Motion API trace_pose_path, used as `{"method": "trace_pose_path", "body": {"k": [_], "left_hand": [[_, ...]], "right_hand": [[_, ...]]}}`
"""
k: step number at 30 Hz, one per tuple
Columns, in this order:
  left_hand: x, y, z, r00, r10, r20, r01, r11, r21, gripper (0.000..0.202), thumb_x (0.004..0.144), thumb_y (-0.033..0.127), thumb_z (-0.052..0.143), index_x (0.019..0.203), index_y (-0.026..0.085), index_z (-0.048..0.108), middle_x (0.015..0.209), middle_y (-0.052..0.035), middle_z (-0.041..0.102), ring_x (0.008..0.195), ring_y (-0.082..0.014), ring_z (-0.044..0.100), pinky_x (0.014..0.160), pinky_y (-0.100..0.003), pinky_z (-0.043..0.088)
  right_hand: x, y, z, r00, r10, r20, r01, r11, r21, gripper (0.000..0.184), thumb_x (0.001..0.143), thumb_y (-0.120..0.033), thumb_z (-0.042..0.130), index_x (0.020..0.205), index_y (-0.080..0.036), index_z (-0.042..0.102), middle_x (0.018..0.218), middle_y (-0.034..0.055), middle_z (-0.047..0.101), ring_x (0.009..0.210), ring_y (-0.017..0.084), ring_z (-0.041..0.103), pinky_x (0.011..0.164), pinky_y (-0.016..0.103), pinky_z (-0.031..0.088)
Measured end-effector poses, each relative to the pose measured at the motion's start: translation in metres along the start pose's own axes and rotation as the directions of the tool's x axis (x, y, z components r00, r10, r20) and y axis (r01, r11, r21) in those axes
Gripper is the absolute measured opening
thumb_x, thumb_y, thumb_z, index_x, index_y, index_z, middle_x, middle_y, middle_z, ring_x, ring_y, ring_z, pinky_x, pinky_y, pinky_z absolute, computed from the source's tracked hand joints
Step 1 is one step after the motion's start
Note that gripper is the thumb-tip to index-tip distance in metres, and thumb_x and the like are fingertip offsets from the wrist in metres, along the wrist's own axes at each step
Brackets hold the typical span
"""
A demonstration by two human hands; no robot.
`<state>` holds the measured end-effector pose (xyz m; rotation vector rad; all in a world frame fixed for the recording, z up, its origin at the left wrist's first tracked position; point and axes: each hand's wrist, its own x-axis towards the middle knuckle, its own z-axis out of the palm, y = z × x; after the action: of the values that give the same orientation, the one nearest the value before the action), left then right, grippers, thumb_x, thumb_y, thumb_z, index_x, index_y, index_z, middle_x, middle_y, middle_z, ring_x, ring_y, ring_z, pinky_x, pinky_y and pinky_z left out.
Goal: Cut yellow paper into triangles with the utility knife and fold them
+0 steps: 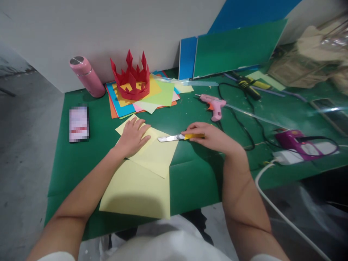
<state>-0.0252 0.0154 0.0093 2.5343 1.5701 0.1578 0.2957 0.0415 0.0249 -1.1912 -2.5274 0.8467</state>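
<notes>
My left hand [133,137] lies flat, fingers spread, pressing a folded pale yellow paper sheet [154,154] onto the green table cover [190,181]. My right hand [209,136] grips the yellow handle of a utility knife [176,137]. Its extended metal blade points left and rests on the yellow sheet's upper edge, just right of my left hand's fingers. A second, larger pale yellow sheet [138,192] lies under the first, nearer to me.
A red paper crown [132,81] sits on a stack of coloured papers [160,96]. A pink bottle [86,76] and a phone [78,124] lie at left. A pink glue gun [215,107], black cables, a purple tool [295,143] and green and blue boards [233,50] fill the right.
</notes>
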Motion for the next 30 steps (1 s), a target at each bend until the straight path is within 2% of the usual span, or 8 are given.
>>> {"method": "trace_pose_path", "body": {"k": [4, 11, 16, 23, 30], "left_hand": [[0.000, -0.001, 0.003, 1.000, -0.006, -0.027, 0.006, 1.000, -0.008, 0.046, 0.098, 0.043, 0.034, 0.133, 0.018, 0.050, 0.142, -0.0141, 0.043, 0.137, -0.0335, 0.030, 0.113, -0.052, 0.025], [-0.001, 0.005, 0.007, 0.997, -0.058, -0.051, 0.059, 0.998, 0.017, 0.047, 0.099, 0.044, 0.031, 0.134, 0.017, 0.049, 0.142, -0.0145, 0.043, 0.135, -0.0331, 0.033, 0.110, -0.051, 0.028], [-0.003, 0.017, 0.008, 0.988, -0.155, 0.003, 0.155, 0.988, 0.022, 0.056, 0.098, 0.049, 0.033, 0.140, 0.014, 0.043, 0.149, -0.0155, 0.037, 0.142, -0.0384, 0.022, 0.113, -0.056, 0.023], [-0.002, 0.019, 0.012, 0.972, -0.196, 0.131, 0.191, 0.980, 0.050, 0.068, 0.096, 0.057, 0.028, 0.151, 0.018, 0.025, 0.161, -0.0123, 0.011, 0.147, -0.0392, 0.004, 0.117, -0.058, 0.011], [-0.002, 0.017, 0.014, 0.970, -0.190, 0.152, 0.182, 0.981, 0.060, 0.069, 0.096, 0.058, 0.025, 0.153, 0.019, 0.020, 0.161, -0.0113, 0.006, 0.147, -0.0370, -0.001, 0.118, -0.058, 0.008]], "right_hand": [[0.003, -0.002, 0.002, 1.000, -0.006, -0.004, 0.006, 1.000, 0.001, 0.034, 0.085, -0.025, 0.052, 0.113, -0.027, 0.071, 0.106, 0.0090, 0.063, 0.096, 0.025, 0.059, 0.084, 0.040, 0.048], [0.005, -0.007, 0.004, 1.000, -0.004, -0.009, 0.004, 1.000, 0.019, 0.033, 0.086, -0.031, 0.053, 0.114, -0.026, 0.070, 0.107, 0.0094, 0.063, 0.096, 0.025, 0.059, 0.084, 0.040, 0.048], [0.010, -0.018, 0.006, 0.999, -0.038, 0.007, 0.038, 0.999, -0.005, 0.035, 0.088, -0.038, 0.054, 0.117, -0.026, 0.069, 0.102, 0.0093, 0.063, 0.093, 0.025, 0.060, 0.083, 0.039, 0.048], [0.016, -0.024, 0.014, 0.998, -0.065, 0.003, 0.065, 0.994, -0.091, 0.040, 0.089, -0.045, 0.054, 0.120, -0.023, 0.068, 0.097, 0.0099, 0.062, 0.086, 0.022, 0.059, 0.075, 0.034, 0.046], [0.018, -0.021, 0.019, 0.998, -0.050, 0.029, 0.054, 0.985, -0.166, 0.043, 0.090, -0.050, 0.052, 0.122, -0.025, 0.067, 0.088, 0.0077, 0.062, 0.076, 0.018, 0.057, 0.063, 0.027, 0.039]]}}
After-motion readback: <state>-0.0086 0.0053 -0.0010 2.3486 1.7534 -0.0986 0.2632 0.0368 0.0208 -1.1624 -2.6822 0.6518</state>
